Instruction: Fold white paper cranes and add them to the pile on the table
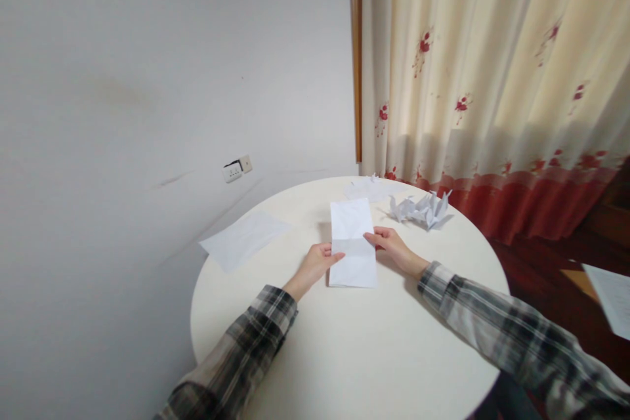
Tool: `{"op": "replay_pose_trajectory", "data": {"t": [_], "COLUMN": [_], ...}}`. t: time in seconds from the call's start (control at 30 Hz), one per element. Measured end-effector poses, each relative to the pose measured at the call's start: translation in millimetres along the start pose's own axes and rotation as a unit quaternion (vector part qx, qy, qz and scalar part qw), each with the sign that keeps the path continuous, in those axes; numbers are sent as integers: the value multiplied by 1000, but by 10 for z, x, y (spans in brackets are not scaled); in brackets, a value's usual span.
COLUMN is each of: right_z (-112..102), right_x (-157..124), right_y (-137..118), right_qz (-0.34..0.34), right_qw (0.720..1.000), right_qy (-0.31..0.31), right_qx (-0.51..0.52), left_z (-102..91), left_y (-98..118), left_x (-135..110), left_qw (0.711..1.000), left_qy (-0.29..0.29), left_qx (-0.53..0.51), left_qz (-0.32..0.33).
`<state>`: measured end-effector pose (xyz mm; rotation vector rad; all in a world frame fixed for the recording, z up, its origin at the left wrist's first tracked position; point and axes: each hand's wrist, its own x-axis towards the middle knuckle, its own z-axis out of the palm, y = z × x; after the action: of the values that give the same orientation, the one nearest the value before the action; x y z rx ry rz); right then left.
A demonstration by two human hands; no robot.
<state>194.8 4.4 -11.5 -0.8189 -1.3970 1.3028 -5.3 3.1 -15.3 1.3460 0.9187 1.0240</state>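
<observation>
A folded sheet of white paper (352,223) is held up between both hands above the round white table (364,354). It is a tall rectangle with a crease across its middle. My left hand (317,266) pinches its left edge, thumb on the front face and fingers behind. On the opposite edge, my right hand (394,248) grips a little higher, its thumb also on the front. The fingertips behind the paper are hidden.
Several folded paper cranes (426,210) cluster at the table's back right. Flat paper (246,236) lies at the left rim, and more paper (371,190) at the far rim. A wall with a socket (232,172) borders the left; a flowered curtain (467,79) hangs behind.
</observation>
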Motion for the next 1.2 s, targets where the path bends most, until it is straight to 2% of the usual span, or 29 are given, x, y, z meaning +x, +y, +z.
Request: {"op": "replay_pose_trajectory", "data": {"t": [0.2, 0.37, 0.57, 0.87, 1.2], "right_z": [33, 84, 46, 4, 20], "right_x": [34, 22, 38, 59, 29], "right_y": [63, 44, 100, 185, 92], "right_qz": [-1, 1, -10, -14, -4], "right_qw": [998, 997, 998, 996, 998], "right_qy": [52, 50, 58, 24, -24], "right_qx": [20, 61, 5, -84, -51], "left_z": [17, 17, 41, 51, 10], "left_y": [-5, -19, 31, 139, 91], "left_x": [-10, -10, -46, -84, -45], "left_qw": [1000, 1000, 999, 1000, 999], "left_qy": [-5, -14, -40, 15, 44], "left_qx": [9, 7, 2, -1, -7], "left_qz": [-6, -3, 6, 4, 17]}}
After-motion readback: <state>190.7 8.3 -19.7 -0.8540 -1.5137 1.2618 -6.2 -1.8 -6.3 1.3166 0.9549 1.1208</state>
